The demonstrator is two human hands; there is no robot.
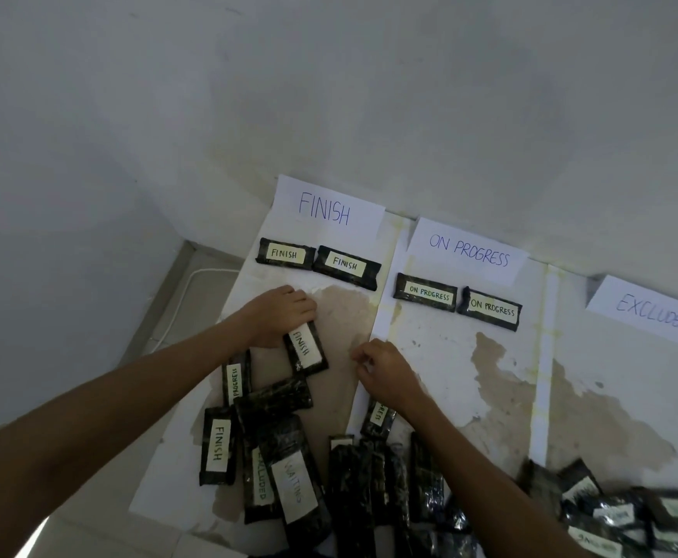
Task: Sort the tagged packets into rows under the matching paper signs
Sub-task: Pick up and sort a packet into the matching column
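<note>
L hand [279,316] fingers clamped on top end of a FINISH packet [305,348] lying on the floor just below them, R hand [383,372] loosely curled w/ nothing in it, just right of that packet.

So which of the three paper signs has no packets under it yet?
The EXCLUDED sign, the rightmost one. The FINISH sign and the ON PROGRESS sign each have two packets in a row below them.
</note>
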